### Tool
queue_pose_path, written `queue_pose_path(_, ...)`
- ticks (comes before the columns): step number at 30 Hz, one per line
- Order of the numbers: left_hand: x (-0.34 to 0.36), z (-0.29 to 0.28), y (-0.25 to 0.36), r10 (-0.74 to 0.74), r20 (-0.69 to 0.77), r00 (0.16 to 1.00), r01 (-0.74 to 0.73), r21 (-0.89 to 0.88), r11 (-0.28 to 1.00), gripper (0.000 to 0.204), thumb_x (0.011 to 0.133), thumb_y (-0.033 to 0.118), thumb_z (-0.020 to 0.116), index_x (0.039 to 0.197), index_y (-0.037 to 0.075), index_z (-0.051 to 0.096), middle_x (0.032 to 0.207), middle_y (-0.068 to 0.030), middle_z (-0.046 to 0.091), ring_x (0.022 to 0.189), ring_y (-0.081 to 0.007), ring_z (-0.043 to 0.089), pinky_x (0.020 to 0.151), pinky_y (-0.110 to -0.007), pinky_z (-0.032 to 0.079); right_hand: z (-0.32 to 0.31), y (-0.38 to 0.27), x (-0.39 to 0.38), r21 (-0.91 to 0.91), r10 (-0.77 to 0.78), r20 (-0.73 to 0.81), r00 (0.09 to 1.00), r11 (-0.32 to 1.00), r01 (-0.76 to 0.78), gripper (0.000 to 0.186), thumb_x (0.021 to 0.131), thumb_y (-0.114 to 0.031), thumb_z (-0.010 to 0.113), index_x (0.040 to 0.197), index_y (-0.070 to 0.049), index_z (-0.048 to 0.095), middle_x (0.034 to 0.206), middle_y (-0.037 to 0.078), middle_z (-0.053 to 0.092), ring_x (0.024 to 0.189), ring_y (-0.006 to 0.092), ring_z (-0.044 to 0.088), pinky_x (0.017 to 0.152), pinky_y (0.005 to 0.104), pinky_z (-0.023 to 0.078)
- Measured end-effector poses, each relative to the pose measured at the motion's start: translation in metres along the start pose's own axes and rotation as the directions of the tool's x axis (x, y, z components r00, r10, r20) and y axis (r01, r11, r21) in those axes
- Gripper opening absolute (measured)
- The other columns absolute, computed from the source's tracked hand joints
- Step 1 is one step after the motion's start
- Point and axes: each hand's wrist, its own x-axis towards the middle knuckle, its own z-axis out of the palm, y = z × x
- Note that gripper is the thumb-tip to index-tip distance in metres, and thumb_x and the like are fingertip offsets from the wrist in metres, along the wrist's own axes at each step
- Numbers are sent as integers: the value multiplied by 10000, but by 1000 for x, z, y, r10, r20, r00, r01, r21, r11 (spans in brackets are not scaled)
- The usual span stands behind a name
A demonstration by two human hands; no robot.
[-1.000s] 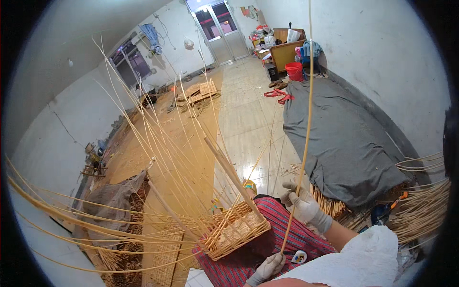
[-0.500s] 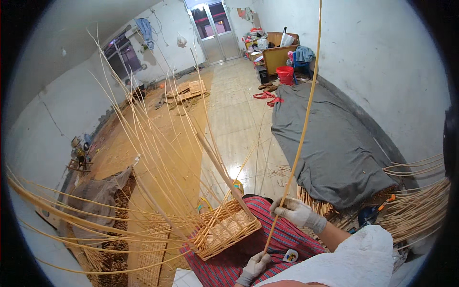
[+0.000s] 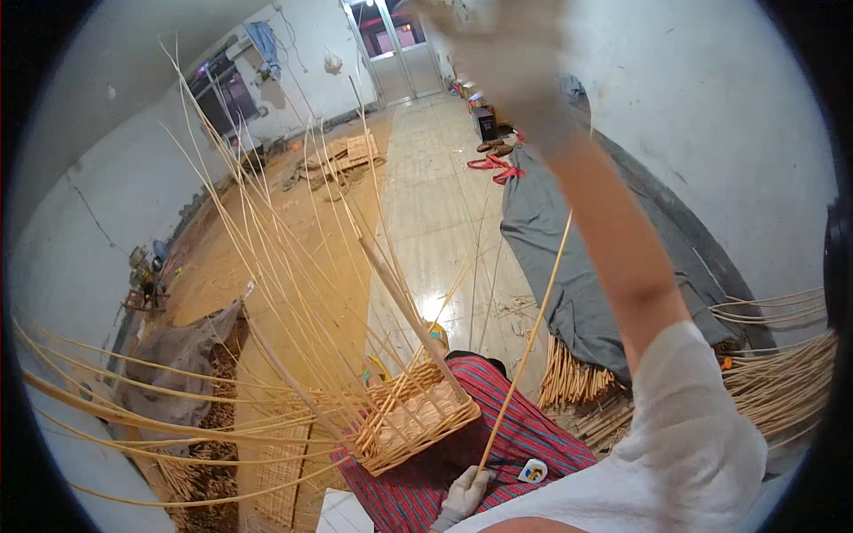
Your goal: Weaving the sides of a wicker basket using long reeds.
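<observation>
Left hand: the gloved left hand (image 3: 468,494) is resting low on the lap, its grip closing around the lower end of a long cane strand (image 3: 526,348).
Right hand: the gloved right hand (image 3: 498,53) is lifting high near the top edge, blurred; whether its grip is closed on anything cannot be told.
Strand: it is slanting up from the left hand toward the raised forearm.
Basket: the half-woven basket (image 3: 418,417) is lying tilted on the striped red cloth (image 3: 524,435) over the lap, long loose stakes (image 3: 293,266) fanning up and left.
Around: a grey sheet (image 3: 569,249) is covering the floor to the right, with cane bundles (image 3: 782,382) beside it.
</observation>
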Motion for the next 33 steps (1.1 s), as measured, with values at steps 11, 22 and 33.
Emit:
queue_pose_path(11,-17,-7,35,-37,38,999,23,321,947,396,981,401,567,1108,33,636,950,-106,675,909,-169,601,837,-325,477,197,-2,-153,875,380,260,888,297,-383,291,987,-282,456,810,-117,617,582,29,540,475,213,516,432,395,398)
queue_pose_path(22,13,-6,-1,13,95,995,-27,146,989,331,1003,306,572,1141,12,638,968,-55,680,913,-123,590,854,-271,464,117,-47,-249,715,206,694,690,-85,-694,457,968,-545,540,756,-140,546,576,-20,457,486,96,429,458,276,367)
queue_pose_path(33,29,-10,-10,-159,81,984,140,204,969,371,941,346,664,1102,11,656,929,-24,651,851,-105,560,798,-249,462,24,-163,-409,308,4,950,311,-146,-940,426,1001,-375,528,981,22,681,825,87,687,773,145,625,754,301,505)
